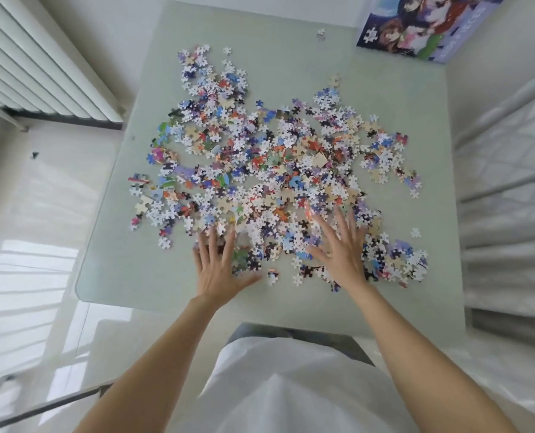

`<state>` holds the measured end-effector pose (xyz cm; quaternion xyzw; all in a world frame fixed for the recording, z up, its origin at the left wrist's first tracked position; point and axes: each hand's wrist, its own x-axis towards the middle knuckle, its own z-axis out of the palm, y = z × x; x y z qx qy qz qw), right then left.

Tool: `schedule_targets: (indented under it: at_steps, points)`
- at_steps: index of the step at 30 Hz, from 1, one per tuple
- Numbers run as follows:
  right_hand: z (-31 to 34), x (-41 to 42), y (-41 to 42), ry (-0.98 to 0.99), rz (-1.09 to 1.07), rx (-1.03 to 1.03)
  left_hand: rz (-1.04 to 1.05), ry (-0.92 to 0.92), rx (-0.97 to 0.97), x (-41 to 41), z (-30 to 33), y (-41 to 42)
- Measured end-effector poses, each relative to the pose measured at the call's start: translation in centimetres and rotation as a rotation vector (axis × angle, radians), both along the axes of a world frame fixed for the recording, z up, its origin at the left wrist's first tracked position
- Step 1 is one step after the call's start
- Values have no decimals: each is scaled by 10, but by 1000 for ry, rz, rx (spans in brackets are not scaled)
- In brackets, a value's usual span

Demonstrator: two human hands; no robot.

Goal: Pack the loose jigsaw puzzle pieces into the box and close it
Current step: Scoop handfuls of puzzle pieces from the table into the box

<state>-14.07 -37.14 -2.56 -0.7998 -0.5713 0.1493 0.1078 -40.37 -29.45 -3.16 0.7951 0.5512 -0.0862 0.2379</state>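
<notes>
A wide scatter of loose jigsaw pieces (pixel 269 164) covers the middle of the pale green glass table (pixel 141 276). The puzzle box (pixel 428 26), printed with a colourful cartoon picture, lies at the far right corner, partly out of frame. My left hand (pixel 219 270) lies flat with spread fingers on the near edge of the pile. My right hand (pixel 344 248) is spread flat over pieces at the near right. Neither hand holds a piece.
A single piece (pixel 321 33) lies apart near the box. A white radiator (pixel 41 64) stands to the left of the table. White bedding (pixel 509 189) runs along the right side. My white shirt fills the bottom of the view.
</notes>
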Motion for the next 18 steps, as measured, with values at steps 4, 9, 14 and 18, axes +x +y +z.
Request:
schedule_targets:
  at_steps: [4, 9, 14, 18]
  points:
    - [-4, 30, -50, 8, -316, -45, -298, -5, 83, 51, -9, 6]
    - [-12, 45, -69, 106, -859, -124, -448, -32, 193, 97, -22, 19]
    - [-16, 11, 9, 197, -705, -88, -457, -64, 178, 117, -21, 46]
    - [-12, -2, 63, 280, -479, 3, -351, -191, 123, 123, -5, 68]
